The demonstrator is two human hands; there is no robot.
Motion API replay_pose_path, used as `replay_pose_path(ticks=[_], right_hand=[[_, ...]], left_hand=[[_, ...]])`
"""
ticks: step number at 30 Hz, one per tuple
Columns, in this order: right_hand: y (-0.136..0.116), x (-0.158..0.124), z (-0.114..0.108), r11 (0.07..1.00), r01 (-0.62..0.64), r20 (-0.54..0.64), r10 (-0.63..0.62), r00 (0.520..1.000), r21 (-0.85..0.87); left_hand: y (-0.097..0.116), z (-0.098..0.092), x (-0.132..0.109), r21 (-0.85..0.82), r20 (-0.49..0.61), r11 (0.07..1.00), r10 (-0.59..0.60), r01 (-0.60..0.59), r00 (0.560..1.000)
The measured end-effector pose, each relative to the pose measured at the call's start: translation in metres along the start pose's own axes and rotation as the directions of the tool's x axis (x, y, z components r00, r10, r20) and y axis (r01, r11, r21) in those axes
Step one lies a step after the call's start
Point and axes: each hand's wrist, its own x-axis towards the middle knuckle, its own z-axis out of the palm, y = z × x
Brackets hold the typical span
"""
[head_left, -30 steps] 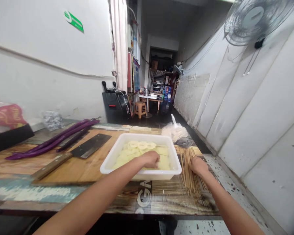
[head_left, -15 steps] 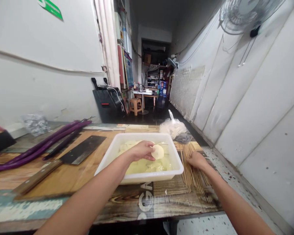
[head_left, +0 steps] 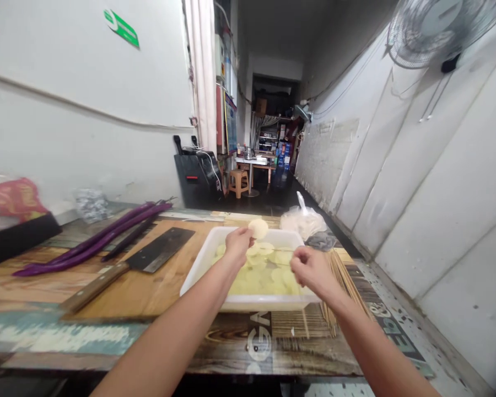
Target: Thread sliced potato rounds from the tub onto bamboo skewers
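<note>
My left hand [head_left: 238, 242] pinches a round, pale potato slice [head_left: 259, 228] above the far part of a white plastic tub [head_left: 202, 259]. Many more potato slices [head_left: 256, 275] lie in yellowish water inside the tub. My right hand [head_left: 312, 267] is closed over the tub's right side, its fingertips together. A thin, faint bamboo skewer [head_left: 281, 250] points left from those fingers; its other end is hidden. To the right of the tub lies a loose bundle of bamboo skewers [head_left: 345, 278], partly covered by my right forearm.
A cleaver [head_left: 161, 251] rests on a wooden cutting board [head_left: 149, 295] left of the tub. Long purple eggplants [head_left: 103, 242] lie beyond it. A tied plastic bag [head_left: 303, 220] stands behind the tub's right corner. A wall fan [head_left: 442, 27] hangs at upper right.
My left hand has lifted the potato slice up and away from the water. My right hand has left the skewer bundle and moved left over the tub with a skewer. The view has shifted left.
</note>
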Motion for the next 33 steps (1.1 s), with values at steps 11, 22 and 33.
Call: replay_pose_path(ticks=[11,22,33], right_hand=[[-0.012,0.016,0.063,0.971,0.204,0.019,-0.203,0.979,-0.127],[-0.006,0.016,0.064,0.941,0.324,0.068,-0.319,0.945,-0.092],[-0.002,0.017,0.066,0.917,0.377,0.087,-0.369,0.926,-0.126]], left_hand=[[0.007,-0.012,0.012,-0.278,-0.142,0.960,-0.013,-0.027,0.990],[0.010,-0.016,0.017,-0.254,-0.226,0.963,0.026,-0.085,0.974],[0.007,-0.015,0.017,-0.232,-0.255,0.959,0.099,-0.160,0.962]])
